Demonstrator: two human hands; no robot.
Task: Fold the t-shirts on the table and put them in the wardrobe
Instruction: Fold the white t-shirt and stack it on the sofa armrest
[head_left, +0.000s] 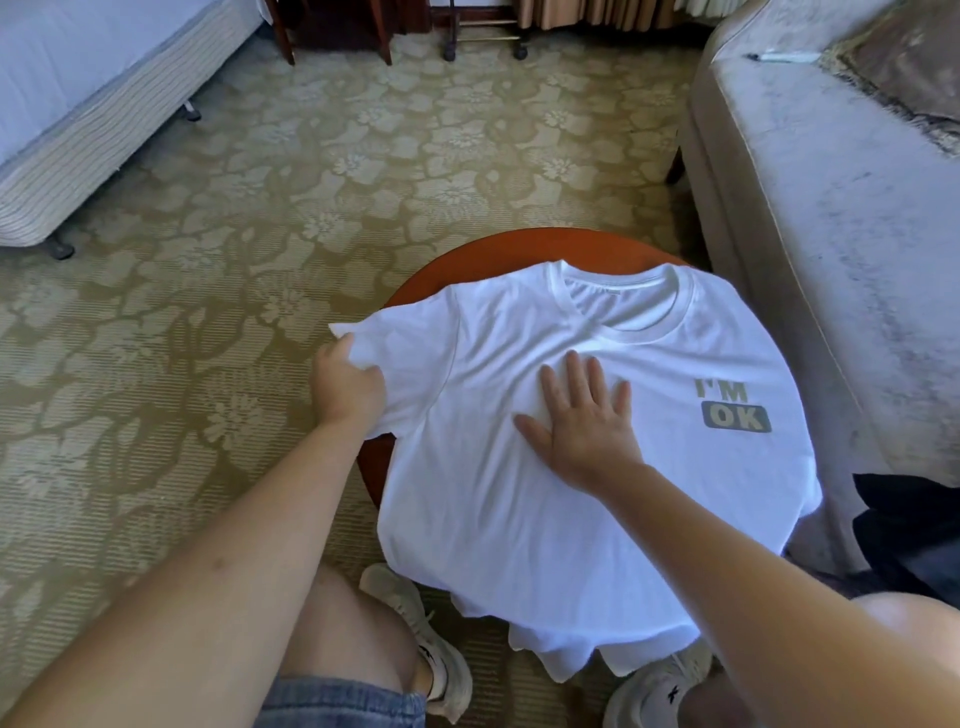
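There is only one view. The camera sits on the person's head and looks forward and down. It is close to the round table (519, 249), which lies low in the middle with the white t-shirt (519, 509) on it. Both arms reach in from the bottom edge, with the left hand (345, 387) and right hand (587, 426) near the middle. Knees and shoes (421, 629) show at the very bottom. The wide lens also takes in the carpet (260, 234), a bed (78, 104) at the top left and a sofa (831, 208) on the right.
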